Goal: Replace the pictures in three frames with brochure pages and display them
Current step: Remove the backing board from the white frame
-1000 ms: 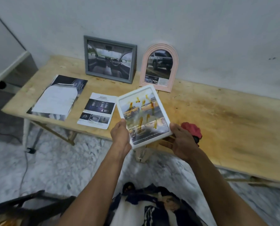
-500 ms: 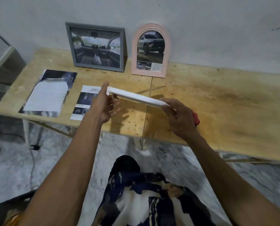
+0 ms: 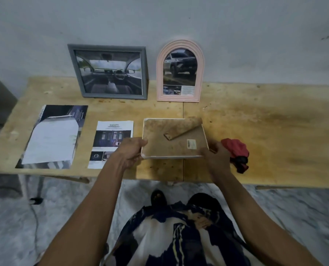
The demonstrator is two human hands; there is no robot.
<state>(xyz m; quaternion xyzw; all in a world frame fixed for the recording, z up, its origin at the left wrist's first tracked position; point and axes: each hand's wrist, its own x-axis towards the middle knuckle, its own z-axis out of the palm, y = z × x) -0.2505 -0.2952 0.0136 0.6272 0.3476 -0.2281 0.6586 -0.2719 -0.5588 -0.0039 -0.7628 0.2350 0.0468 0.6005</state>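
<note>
Beside the white frame (image 3: 174, 138), a "SAFETY" brochure page (image 3: 112, 140).

Dim, flat indoor light with soft shadows, the whole view slightly blurred, the worktop (image 3: 255, 120) edges bowed by the wide lens, corners darkest.
</note>
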